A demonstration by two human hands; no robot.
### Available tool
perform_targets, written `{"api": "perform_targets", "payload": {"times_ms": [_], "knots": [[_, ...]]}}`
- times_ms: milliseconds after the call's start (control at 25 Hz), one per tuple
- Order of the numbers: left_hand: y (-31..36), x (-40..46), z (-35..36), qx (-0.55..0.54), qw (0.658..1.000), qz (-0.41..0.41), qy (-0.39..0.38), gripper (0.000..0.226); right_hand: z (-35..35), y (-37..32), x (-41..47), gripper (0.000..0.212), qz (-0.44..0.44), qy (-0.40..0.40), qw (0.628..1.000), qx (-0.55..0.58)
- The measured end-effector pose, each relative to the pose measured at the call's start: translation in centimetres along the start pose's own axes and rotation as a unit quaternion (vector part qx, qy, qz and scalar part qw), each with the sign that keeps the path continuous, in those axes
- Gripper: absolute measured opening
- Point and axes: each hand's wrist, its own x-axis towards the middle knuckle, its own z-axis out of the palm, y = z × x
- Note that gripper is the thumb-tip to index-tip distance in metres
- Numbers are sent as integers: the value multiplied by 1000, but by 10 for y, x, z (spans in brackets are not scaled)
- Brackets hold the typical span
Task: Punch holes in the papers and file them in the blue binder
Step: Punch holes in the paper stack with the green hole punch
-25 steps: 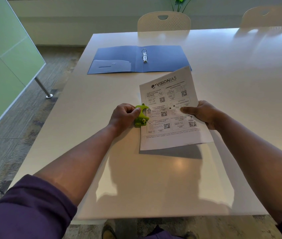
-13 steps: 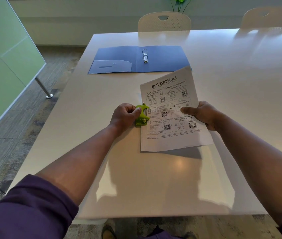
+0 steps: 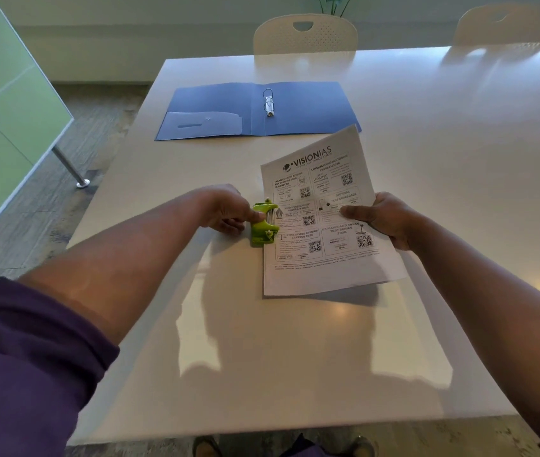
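A printed paper [image 3: 324, 222] lies tilted on the white table [image 3: 262, 341], its left edge slid into a small green hole punch [image 3: 263, 224]. My left hand [image 3: 225, 209] grips the punch from the left, thumb on its lever. My right hand [image 3: 384, 219] holds the paper's right edge, thumb on top of the sheet. The blue binder [image 3: 301, 108] lies open and flat behind the paper, its metal rings [image 3: 269, 102] in the middle and a clear pocket on the left flap.
Two white chairs [image 3: 304, 34] stand at the table's far side. A green glass partition [image 3: 4, 103] with a metal foot [image 3: 77, 176] lies to the left. The table's left edge runs close to my left arm.
The camera has shifted slightly; both hands, the punch and the paper stay in the same places on the table.
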Motion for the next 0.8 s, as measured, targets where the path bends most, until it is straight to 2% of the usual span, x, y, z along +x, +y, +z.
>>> {"api": "perform_targets", "payload": {"times_ms": [80, 200, 280, 400, 560, 800], "knots": [[5, 4, -3, 52, 998, -26, -18, 43, 0, 0, 1, 24, 3, -1, 1000, -7], [9, 13, -2, 113, 993, -30, -13, 31, 0, 1, 3, 18, 3, 4, 1000, -8], [5, 17, -1, 131, 990, -37, -15, 34, 0, 4, 5, 14, -1, 5, 1000, -9], [-4, 21, -4, 139, 986, -69, -59, 43, 0, 5, 7, 11, -4, 6, 1000, -15], [-3, 19, -8, 115, 987, -73, -83, 44, 0, 3, 7, 15, -7, 6, 1000, -24], [-5, 7, -2, 63, 995, -56, -53, 44, 1, -2, -2, 15, -12, 11, 1000, -20]]}}
